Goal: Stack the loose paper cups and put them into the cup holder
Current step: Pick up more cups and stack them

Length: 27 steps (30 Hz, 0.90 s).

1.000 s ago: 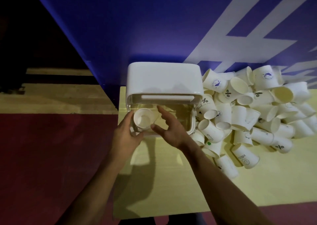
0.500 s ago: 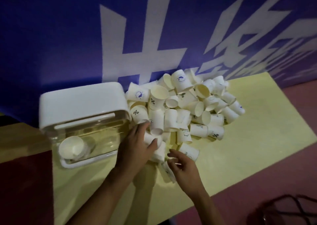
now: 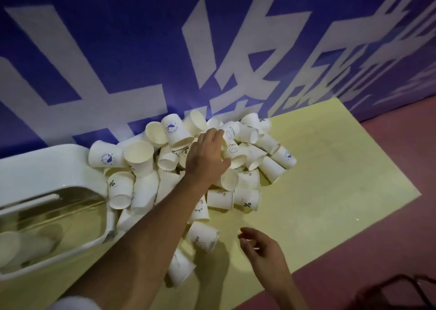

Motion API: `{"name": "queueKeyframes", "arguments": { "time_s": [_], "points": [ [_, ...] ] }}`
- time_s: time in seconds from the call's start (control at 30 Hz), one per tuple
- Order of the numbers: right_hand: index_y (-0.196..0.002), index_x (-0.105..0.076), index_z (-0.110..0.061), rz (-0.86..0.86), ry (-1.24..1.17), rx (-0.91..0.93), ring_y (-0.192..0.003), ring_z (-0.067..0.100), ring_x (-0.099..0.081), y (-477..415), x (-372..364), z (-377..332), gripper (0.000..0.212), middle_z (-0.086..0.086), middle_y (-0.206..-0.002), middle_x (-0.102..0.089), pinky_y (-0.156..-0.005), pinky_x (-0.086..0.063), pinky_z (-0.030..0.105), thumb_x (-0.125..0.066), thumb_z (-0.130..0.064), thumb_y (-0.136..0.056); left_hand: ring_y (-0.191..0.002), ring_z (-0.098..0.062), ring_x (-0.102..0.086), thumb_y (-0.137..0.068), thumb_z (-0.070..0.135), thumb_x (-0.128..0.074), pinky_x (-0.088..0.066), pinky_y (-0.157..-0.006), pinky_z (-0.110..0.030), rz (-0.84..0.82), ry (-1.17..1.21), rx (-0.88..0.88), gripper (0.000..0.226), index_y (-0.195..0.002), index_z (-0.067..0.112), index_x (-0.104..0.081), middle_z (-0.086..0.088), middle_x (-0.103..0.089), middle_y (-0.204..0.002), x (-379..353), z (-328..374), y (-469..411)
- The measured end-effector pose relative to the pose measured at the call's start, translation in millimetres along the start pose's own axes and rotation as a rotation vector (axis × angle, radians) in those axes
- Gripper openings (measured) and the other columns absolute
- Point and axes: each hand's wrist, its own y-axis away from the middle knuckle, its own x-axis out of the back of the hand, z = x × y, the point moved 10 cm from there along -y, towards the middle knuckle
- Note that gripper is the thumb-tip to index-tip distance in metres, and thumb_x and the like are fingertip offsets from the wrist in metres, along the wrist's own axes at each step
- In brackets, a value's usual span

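Observation:
A heap of loose white paper cups [image 3: 146, 161] lies on the yellow table top [image 3: 330, 179] against the blue wall. My left hand [image 3: 207, 158] reaches over the heap, with fingers and thumb curled around a cup printed HELLO [image 3: 233, 149] near the top. My right hand [image 3: 262, 250] hovers low over the table in front of the heap, fingers spread and holding nothing. One cup [image 3: 204, 239] lies on its side just left of it. The white cup holder [image 3: 47, 168] with a clear front stands at the far left, and stacked cups [image 3: 23, 246] show blurred inside it.
A blue banner with large white characters [image 3: 212, 50] rises right behind the heap. The table ends at the right and front over a reddish floor [image 3: 389, 227]. A dark wire-like object [image 3: 401, 293] sits at the bottom right corner.
The view has swung right, away from the holder. My left hand moved from the heap's near left edge up to its top. My right hand drew back from the cups and is empty.

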Motion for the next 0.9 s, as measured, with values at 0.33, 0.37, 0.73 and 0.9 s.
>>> {"name": "queueKeyframes", "arguments": {
  "time_s": [0.33, 0.37, 0.73, 0.9],
  "points": [
    [-0.115, -0.07, -0.035, -0.036, 0.021, 0.015, -0.091, 0.001, -0.068, -55, 69, 6, 0.019, -0.019, -0.101, -0.076, -0.08, -0.055, 0.021, -0.068, -0.027, -0.098, -0.113, -0.026, -0.056, -0.086, 0.042, -0.072, -0.046, -0.094, -0.036, -0.07, -0.27, 0.211, 0.066, -0.139, 0.016, -0.041, -0.009, -0.057, -0.131, -45, -2, -49],
    [-0.117, -0.07, -0.033, -0.042, 0.04, 0.026, -0.09, 0.001, -0.068, -61, 74, 4, 0.019, -0.017, -0.101, -0.076, -0.078, -0.054, 0.018, -0.067, -0.028, -0.098, -0.112, -0.027, -0.056, -0.086, 0.04, -0.074, -0.047, -0.093, -0.036, -0.06, -0.247, 0.206, 0.066, -0.139, 0.015, -0.042, -0.01, -0.057, -0.13, -43, 0, -49],
    [-0.119, -0.067, 0.001, 0.259, 0.332, 0.079, -0.106, 0.038, -0.065, -237, 177, -31, 0.044, 0.021, -0.115, -0.07, -0.08, -0.047, 0.035, -0.072, -0.029, -0.087, -0.133, -0.022, -0.041, -0.075, 0.027, -0.087, -0.033, -0.101, -0.027, 0.048, 0.353, 0.279, 0.088, -0.149, 0.019, -0.039, -0.004, -0.047, -0.145, -9, 17, 28],
    [-0.15, -0.045, -0.013, 0.114, 0.582, -0.017, -0.137, 0.037, -0.048, -307, 169, -25, 0.077, 0.016, -0.147, -0.053, -0.114, -0.041, 0.045, -0.074, -0.036, -0.083, -0.125, -0.014, -0.042, -0.071, 0.036, -0.091, -0.039, -0.094, -0.028, 0.019, 0.395, 0.338, 0.091, -0.146, 0.023, -0.042, 0.001, -0.051, -0.135, -18, 11, 50]
  ]
}}
